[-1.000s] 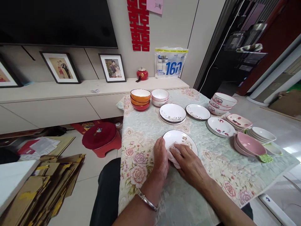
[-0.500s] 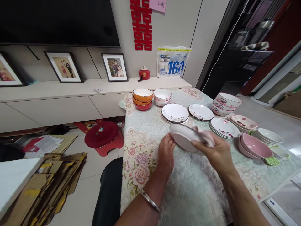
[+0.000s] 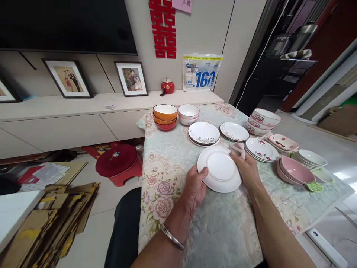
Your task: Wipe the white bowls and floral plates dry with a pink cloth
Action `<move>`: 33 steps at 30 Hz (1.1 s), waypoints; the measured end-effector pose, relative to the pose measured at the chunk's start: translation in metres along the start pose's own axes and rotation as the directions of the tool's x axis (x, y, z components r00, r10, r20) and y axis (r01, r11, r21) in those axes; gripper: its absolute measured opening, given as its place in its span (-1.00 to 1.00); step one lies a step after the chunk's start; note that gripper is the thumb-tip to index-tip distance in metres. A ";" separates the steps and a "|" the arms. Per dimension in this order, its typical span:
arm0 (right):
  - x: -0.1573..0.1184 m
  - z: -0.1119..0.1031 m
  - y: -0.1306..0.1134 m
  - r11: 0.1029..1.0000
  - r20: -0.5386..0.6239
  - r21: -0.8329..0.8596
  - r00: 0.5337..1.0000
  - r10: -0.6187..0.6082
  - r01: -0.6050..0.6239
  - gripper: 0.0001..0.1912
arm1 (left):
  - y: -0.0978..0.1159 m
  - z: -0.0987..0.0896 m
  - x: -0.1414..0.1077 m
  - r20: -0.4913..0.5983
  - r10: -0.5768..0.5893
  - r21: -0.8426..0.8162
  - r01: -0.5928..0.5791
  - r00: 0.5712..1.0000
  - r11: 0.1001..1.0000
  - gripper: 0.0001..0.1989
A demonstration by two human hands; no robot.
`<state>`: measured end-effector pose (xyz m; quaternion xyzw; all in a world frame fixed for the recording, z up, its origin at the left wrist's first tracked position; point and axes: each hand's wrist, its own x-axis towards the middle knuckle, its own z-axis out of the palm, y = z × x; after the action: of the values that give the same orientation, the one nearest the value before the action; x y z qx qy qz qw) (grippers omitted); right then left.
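A white plate (image 3: 220, 169), its underside with the foot ring facing up, is held above the floral tablecloth. My left hand (image 3: 196, 182) grips its left edge, thumb on top. At the plate's upper right edge, my right hand (image 3: 245, 165) presses a pale pink cloth (image 3: 238, 148) against the rim. Just beyond are a stack of dark-rimmed plates (image 3: 203, 133), a second such stack (image 3: 234, 131) and flower-patterned plates (image 3: 261, 149).
Orange and red bowls (image 3: 165, 117) and pink-rimmed bowls (image 3: 189, 114) stand at the back left. To the right are patterned bowls (image 3: 263, 121), pink bowls (image 3: 297, 170) and small white bowls (image 3: 311, 158). A red stool (image 3: 119, 162) stands left of the table.
The plate has turned from a tilted position so its underside shows fully. My right hand has shifted left with the cloth, and the view has moved slightly.
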<state>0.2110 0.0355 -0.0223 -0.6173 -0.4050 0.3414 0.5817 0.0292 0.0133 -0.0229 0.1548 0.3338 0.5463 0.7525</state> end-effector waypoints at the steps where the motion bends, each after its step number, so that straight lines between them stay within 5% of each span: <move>1: 0.000 -0.001 0.002 0.982 -0.044 -0.168 0.994 -0.101 0.092 -0.47 | -0.001 0.000 -0.001 -0.016 0.008 -0.004 -0.008 1.000 1.000 -0.55; 4: 0.001 0.000 0.005 0.695 0.025 -0.642 0.915 -0.403 0.324 -0.66 | -0.003 0.000 -0.003 -0.054 0.031 0.024 -0.030 0.998 0.999 -0.57; 7: -0.003 0.009 0.001 0.472 0.259 -0.747 0.859 -0.441 0.468 -0.70 | -0.004 -0.001 -0.003 -0.072 0.021 0.077 -0.015 0.997 0.997 -0.58; 10: -0.012 0.025 -0.010 0.491 0.429 -0.659 0.821 -0.376 0.570 -0.65 | -0.005 -0.002 -0.004 -0.083 0.007 0.096 0.001 0.997 0.995 -0.60; 14: -0.032 0.045 -0.023 0.627 0.590 -0.376 0.698 -0.406 0.682 -0.56 | -0.002 0.002 -0.006 -0.005 -0.008 0.084 0.009 1.000 0.996 -0.69; 17: -0.043 0.056 -0.025 0.632 0.663 -0.301 0.633 -0.400 0.714 -0.60 | 0.001 0.005 -0.006 0.048 0.008 0.045 -0.010 0.999 0.999 -0.78; 22: -0.031 0.063 -0.021 0.460 0.672 -0.477 0.648 -0.359 0.749 -0.71 | -0.001 0.000 -0.003 0.048 -0.011 -0.001 0.011 0.999 1.000 -0.74; 28: -0.012 0.065 -0.026 0.289 0.457 -0.805 0.852 -0.255 0.518 -0.67 | 0.002 0.001 0.000 0.021 -0.069 -0.098 0.071 0.997 0.993 -0.84; 30: -0.018 0.068 -0.028 0.266 0.484 -0.798 0.838 -0.253 0.541 -0.67 | 0.006 0.005 -0.001 -0.014 -0.112 -0.189 0.107 0.994 0.976 -0.81; 33: -0.037 0.070 -0.027 0.286 0.626 -0.663 0.722 -0.295 0.692 -0.73 | 0.011 0.007 -0.002 -0.080 -0.163 -0.314 0.130 0.983 0.940 -0.80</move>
<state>0.1294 0.0336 -0.0032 -0.5790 -0.7977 -0.0031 0.1689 0.0258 0.0164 -0.0104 -0.0185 0.2942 0.5413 0.7875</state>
